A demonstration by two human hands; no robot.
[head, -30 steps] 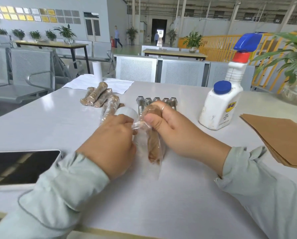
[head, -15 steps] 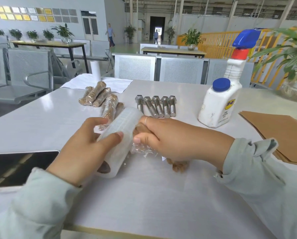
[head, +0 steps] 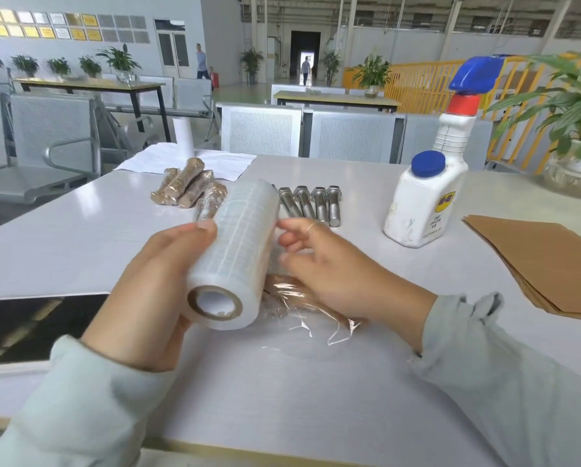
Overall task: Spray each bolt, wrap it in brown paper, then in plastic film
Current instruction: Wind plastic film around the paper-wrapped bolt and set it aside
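Bolts behind film roll.

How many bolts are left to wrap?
Done: a pile of wrapped bolts. In hand: the left hand grips the film roll, and a paper-wrapped bolt lies in loose film under the right hand. Left: four bare bolts show.

left hand: curled, gripping | right hand: fingers loosely spread
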